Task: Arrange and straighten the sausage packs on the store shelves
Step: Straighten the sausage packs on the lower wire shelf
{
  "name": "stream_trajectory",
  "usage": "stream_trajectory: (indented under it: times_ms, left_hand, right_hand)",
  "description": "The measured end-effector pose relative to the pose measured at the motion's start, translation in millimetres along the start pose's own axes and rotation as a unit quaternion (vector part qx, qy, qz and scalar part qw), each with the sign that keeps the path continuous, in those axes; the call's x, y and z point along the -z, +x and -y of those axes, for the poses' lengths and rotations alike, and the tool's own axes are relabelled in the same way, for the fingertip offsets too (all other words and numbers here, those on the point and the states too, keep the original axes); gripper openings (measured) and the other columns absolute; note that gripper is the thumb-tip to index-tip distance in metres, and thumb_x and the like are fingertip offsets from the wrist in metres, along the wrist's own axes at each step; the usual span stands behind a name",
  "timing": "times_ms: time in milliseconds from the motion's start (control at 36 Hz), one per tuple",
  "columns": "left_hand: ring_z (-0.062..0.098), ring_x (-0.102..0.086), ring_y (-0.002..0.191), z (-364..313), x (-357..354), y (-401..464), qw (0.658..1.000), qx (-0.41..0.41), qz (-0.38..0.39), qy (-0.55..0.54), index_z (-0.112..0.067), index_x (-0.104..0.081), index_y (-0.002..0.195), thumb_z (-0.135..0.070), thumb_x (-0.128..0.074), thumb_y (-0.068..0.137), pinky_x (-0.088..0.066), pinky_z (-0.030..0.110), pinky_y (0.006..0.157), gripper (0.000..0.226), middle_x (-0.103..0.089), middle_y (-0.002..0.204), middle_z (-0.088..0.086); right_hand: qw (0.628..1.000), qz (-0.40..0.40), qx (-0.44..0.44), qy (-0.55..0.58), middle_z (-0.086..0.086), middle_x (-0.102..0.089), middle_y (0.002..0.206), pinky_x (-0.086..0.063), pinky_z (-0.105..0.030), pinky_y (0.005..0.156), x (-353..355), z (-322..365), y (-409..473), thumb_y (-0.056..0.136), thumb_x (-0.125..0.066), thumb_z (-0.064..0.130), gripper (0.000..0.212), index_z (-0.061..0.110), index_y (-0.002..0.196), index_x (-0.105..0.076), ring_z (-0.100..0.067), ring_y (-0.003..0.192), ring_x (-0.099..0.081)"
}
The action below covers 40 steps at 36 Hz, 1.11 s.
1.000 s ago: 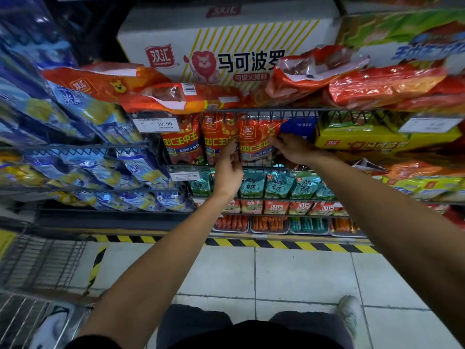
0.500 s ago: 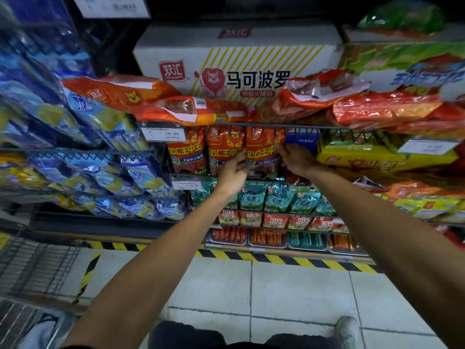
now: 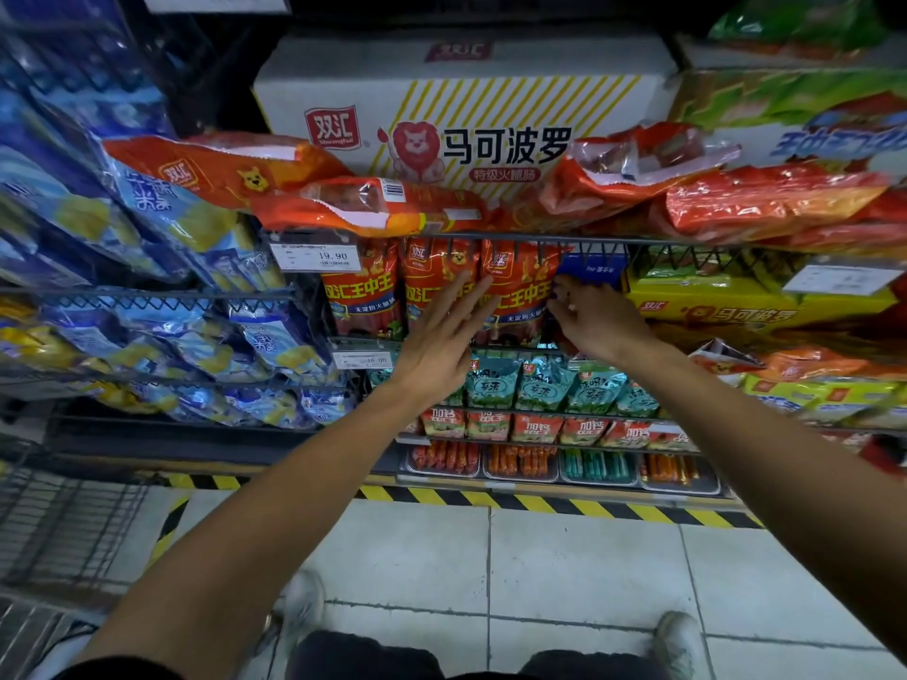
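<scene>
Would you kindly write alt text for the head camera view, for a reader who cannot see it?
A person's left hand, fingers straight, reaches toward upright red sausage packs on a wire shelf, while the right hand curls at the right edge of the rightmost pack. Orange packs lie above, before a white carton; green packs stand below.

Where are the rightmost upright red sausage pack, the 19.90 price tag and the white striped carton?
Rightmost upright red sausage pack (image 3: 521,287): head view, upper printed front.
White 19.90 price tag (image 3: 316,257): head view, middle of label.
White carton with yellow stripes (image 3: 495,90): head view, striped front face.
</scene>
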<state>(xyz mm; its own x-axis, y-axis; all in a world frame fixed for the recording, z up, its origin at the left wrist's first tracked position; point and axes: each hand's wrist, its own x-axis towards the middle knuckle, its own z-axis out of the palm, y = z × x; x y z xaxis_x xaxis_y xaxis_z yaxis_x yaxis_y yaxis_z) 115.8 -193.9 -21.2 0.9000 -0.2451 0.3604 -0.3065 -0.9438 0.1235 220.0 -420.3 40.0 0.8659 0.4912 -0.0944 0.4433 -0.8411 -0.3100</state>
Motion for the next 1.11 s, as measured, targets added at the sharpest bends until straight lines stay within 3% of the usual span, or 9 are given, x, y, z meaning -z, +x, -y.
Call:
stream_trajectory:
  times_ms: [56,167,333,472,667,833,944,1028,1111]
  left_hand:
    - [0.032,0.002,0.158,3,-2,3,0.999,-0.017,0.015,0.033,-0.016,-0.019,0.162,-0.011,-0.056,0.095,-0.015,0.055,0.126,0.077,-0.006,0.171,0.005]
    - [0.034,0.011,0.157,8,-7,7,0.996,-0.006,0.038,0.086,-0.02,-0.003,0.164,-0.021,-0.054,0.096,-0.007,0.058,0.125,0.084,0.008,0.171,0.002]
    - [0.031,0.016,0.156,18,-9,11,0.995,0.007,0.038,0.095,-0.027,0.001,0.163,-0.023,-0.059,0.096,0.002,0.056,0.126,0.09,0.012,0.171,-0.005]
    - [0.031,0.013,0.157,13,-12,12,0.999,0.02,0.027,0.042,-0.025,-0.011,0.163,-0.016,-0.061,0.093,0.001,0.057,0.126,0.087,0.003,0.171,-0.005]
    - [0.027,0.002,0.158,-3,-14,8,0.998,0.045,-0.011,-0.045,-0.019,-0.03,0.159,-0.016,-0.06,0.096,-0.006,0.049,0.127,0.07,-0.012,0.171,0.0]
    - [0.022,-0.016,0.156,-24,-24,9,0.987,0.014,0.02,-0.162,-0.019,-0.031,0.159,-0.015,-0.062,0.098,-0.02,0.049,0.126,0.068,-0.02,0.168,0.0]
    - [0.006,-0.015,0.152,-50,-32,23,0.972,0.035,0.069,-0.223,-0.026,-0.025,0.161,-0.022,-0.065,0.099,-0.018,0.036,0.126,0.074,-0.021,0.166,-0.009]
    - [0.004,-0.021,0.149,-68,-39,33,0.957,0.066,0.088,-0.27,-0.033,-0.026,0.16,-0.025,-0.07,0.097,-0.023,0.028,0.121,0.077,-0.028,0.164,-0.011]
    - [0.011,-0.035,0.145,-85,-44,35,0.942,0.107,0.097,-0.302,-0.037,-0.034,0.156,-0.027,-0.073,0.094,-0.032,0.028,0.116,0.075,-0.04,0.159,-0.008]
  right_hand:
    - [1.0,0.001,0.01,-0.028,-0.009,-0.056,0.141,-0.05,-0.038,0.074,-3,2,-6,0.108,-0.039,0.043,0.052,0.026,0.156,-0.029,-0.036,0.109,-0.063]
    - [0.998,0.056,0.014,-0.014,0.003,-0.012,0.169,-0.048,-0.048,0.103,-12,10,-9,0.107,-0.036,0.05,0.062,0.033,0.161,-0.011,-0.03,0.149,-0.031]
    - [0.996,0.089,0.018,0.0,0.014,0.007,0.169,-0.043,-0.046,0.11,-13,5,-9,0.104,-0.031,0.058,0.067,0.038,0.161,-0.003,-0.024,0.154,-0.018]
    - [0.997,0.073,0.014,0.013,0.001,-0.023,0.166,-0.041,-0.042,0.112,-3,-8,-18,0.101,-0.037,0.06,0.069,0.03,0.16,-0.018,-0.027,0.148,-0.031]
    - [0.994,0.087,0.011,0.058,-0.002,-0.044,0.156,-0.042,-0.037,0.108,16,-35,-46,0.095,-0.04,0.064,0.068,0.031,0.154,-0.037,-0.027,0.137,-0.047]
    - [0.99,0.11,-0.027,0.079,-0.001,-0.044,0.156,-0.04,-0.029,0.099,32,-62,-77,0.095,-0.048,0.063,0.068,0.034,0.155,-0.033,-0.026,0.135,-0.049]
    - [0.994,0.108,-0.007,0.03,-0.003,-0.047,0.154,-0.047,-0.03,0.089,32,-77,-90,0.088,-0.049,0.071,0.082,0.035,0.158,-0.024,-0.022,0.111,-0.063]
    - [0.995,0.086,0.022,-0.037,-0.006,-0.053,0.148,-0.042,-0.026,0.084,32,-81,-90,0.091,-0.057,0.063,0.085,0.033,0.16,-0.019,-0.023,0.118,-0.06]
    - [0.991,0.084,0.039,-0.1,-0.005,-0.051,0.15,-0.047,-0.032,0.094,33,-83,-87,0.095,-0.058,0.058,0.085,0.031,0.162,-0.013,-0.025,0.126,-0.056]
